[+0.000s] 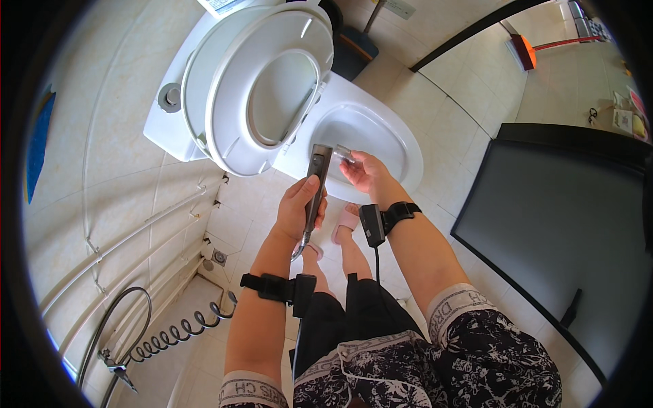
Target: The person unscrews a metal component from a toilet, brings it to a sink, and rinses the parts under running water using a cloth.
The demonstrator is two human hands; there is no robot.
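My left hand (300, 204) is closed around a dark grey handheld sprayer (318, 166), its head pointing up toward the toilet bowl and a hose joining its lower end. My right hand (364, 171) pinches a small clear, shiny piece (344, 154) just right of the sprayer head; its exact kind is too small to tell. Both hands are over the near rim of the white toilet (407, 146). The toilet's seat (228, 95) and lid stand raised against the tank.
A black coiled hose (178, 333) hangs by the left wall, near white pipes (115, 245). On the right stands a dark panel with a black frame (551, 217). A dustpan (356, 49) is behind the toilet, and an orange broom (524, 52) lies at the far right.
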